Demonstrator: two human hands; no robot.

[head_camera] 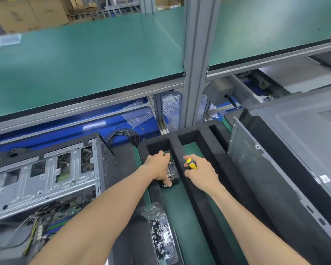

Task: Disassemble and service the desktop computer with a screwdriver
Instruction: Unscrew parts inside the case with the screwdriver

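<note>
Resting in a black foam tray [175,148], a finned heatsink [171,174] is gripped by the left hand [159,166]; a yellow-handled screwdriver [191,164] is enclosed by the right hand's [202,174] curled fingers [187,174].

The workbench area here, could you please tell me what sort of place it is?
Probably an electronics assembly or repair line: green-matted bench shelves on aluminium framing, an opened desktop computer case, and a clear tray of screws.

The screwdriver [191,164] shaft is hidden inside the right hand [201,174].
</note>
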